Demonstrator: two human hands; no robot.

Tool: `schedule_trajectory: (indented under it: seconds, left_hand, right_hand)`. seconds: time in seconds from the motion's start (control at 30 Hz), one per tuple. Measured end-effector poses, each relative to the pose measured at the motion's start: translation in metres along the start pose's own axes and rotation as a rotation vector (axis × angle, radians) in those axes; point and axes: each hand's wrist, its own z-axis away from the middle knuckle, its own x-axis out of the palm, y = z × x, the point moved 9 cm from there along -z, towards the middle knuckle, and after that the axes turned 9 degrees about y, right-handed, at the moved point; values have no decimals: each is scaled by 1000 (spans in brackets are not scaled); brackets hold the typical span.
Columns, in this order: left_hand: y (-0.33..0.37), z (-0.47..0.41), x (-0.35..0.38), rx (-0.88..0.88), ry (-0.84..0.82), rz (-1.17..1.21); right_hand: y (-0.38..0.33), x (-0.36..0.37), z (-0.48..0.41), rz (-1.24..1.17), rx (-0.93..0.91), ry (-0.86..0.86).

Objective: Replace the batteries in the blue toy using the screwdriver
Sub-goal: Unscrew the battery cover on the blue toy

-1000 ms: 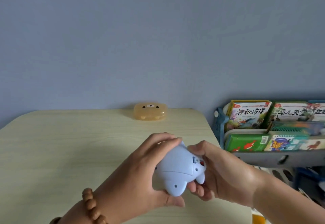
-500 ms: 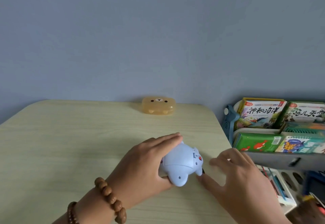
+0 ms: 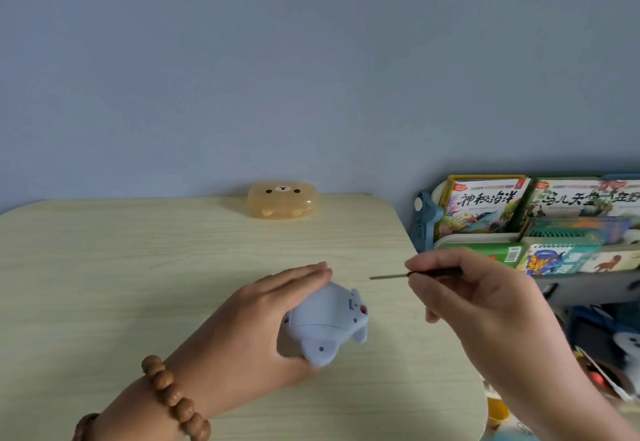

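The blue toy (image 3: 325,326) is pale powder blue, with one small red spot and a few dark dots. The screwdriver (image 3: 391,276) has a black handle and a dull grey shaft. The counter (image 3: 138,267) is pale yellow-green with fine wood grain. The bear-faced case (image 3: 282,200) is translucent amber, with dark brown eyes and a white muzzle. The bead bracelet (image 3: 173,395) is warm brown. The wall (image 3: 311,59) is plain grey-blue. The picture books (image 3: 485,205) are multicoloured, one mostly green.

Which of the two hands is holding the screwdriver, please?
The right hand pinches the screwdriver in the air; the left hand instead holds the blue toy.
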Motion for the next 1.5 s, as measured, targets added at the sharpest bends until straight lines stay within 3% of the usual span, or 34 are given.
schedule_trajectory:
  seconds: [0.07, 0.23, 0.83, 1.0, 1.27, 1.5]
  left_hand:
    - [1, 2, 2, -27, -53, 33]
    - [2, 2, -3, -46, -2, 98]
    - [5, 3, -2, -47, 4, 67]
    - [7, 3, -1, -50, 2, 62]
    - [7, 4, -2, -59, 33, 70]
    - [8, 3, -2, -73, 28, 103]
  right_hand:
    - [-5, 5, 0, -40, -6, -44]
    - [-21, 18, 8, 263, -250, -78]
    - [1, 36, 8, 19, -75, -151]
    - [0, 39, 6, 177, -76, -193]
    - [-42, 46, -11, 567, -373, -154]
    - [-45, 58, -17, 578, -276, -372]
